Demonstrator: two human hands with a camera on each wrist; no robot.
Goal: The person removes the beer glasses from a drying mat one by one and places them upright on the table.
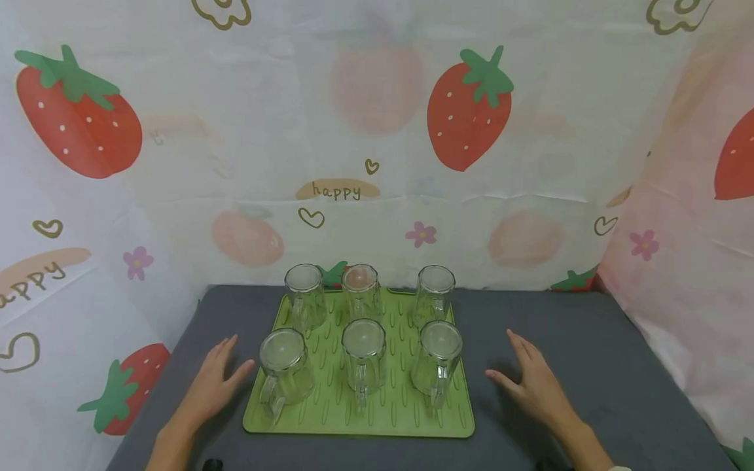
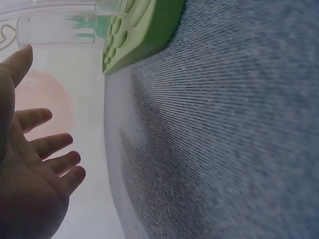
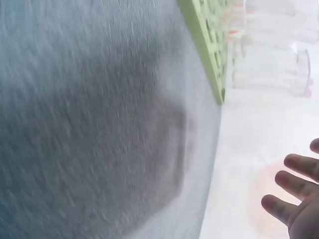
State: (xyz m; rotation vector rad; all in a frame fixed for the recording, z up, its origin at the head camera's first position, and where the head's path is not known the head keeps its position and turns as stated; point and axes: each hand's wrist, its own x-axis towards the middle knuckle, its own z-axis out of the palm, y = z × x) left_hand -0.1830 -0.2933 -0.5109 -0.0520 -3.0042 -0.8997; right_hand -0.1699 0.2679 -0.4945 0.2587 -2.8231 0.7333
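Observation:
Several clear glass mugs stand in two rows of three on a green ridged mat (image 1: 330, 422). The front row holds a left mug (image 1: 291, 376), a middle mug (image 1: 364, 356) and a right mug (image 1: 432, 363), their handles toward me. Left of the mat is my left hand (image 1: 209, 386), fingers extended and thumb spread toward the front left mug, holding nothing. My right hand (image 1: 538, 383) hovers on the other side, thumb and fingers apart, also holding nothing. In the wrist views, the left hand (image 2: 37, 164) and right hand (image 3: 299, 191) show spread fingers, apart from the mat.
Behind the front mugs stand a back left mug (image 1: 306, 297), a back middle mug (image 1: 361, 294) and a back right mug (image 1: 434, 297). A dark grey cloth (image 1: 589, 366) covers the table. Strawberry-print fabric (image 1: 383, 131) hangs behind and along both sides.

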